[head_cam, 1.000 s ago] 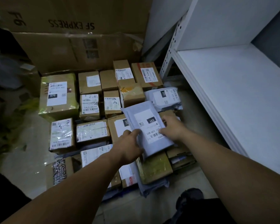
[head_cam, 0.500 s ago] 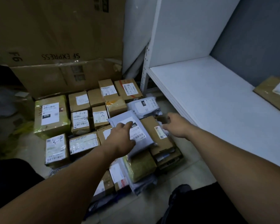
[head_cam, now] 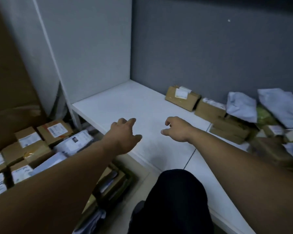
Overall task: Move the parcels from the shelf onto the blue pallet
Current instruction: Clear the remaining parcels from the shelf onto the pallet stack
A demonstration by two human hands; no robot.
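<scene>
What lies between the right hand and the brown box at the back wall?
Nothing: in the head view, only bare white shelf separates the right hand from the brown box.

1. The left hand [head_cam: 125, 132] and the right hand [head_cam: 178, 129] hang over the white shelf [head_cam: 125, 102]. They are near each other but apart. Both hold nothing, and their fingers are loosely bent.
2. At the right of the shelf, brown boxes [head_cam: 182, 98] and grey mailing bags [head_cam: 240, 107] lie packed close together. The furthest lie against the grey wall [head_cam: 210, 48].
3. Lower down, left of the shelf, sits a pile of labelled parcels [head_cam: 32, 149], mostly brown boxes, partly hidden by the left forearm.
4. A large cardboard box [head_cam: 10, 81] stands behind that pile at the far left.
5. A knee in dark trousers [head_cam: 174, 191] shows at bottom centre, just beside the shelf's front edge.
</scene>
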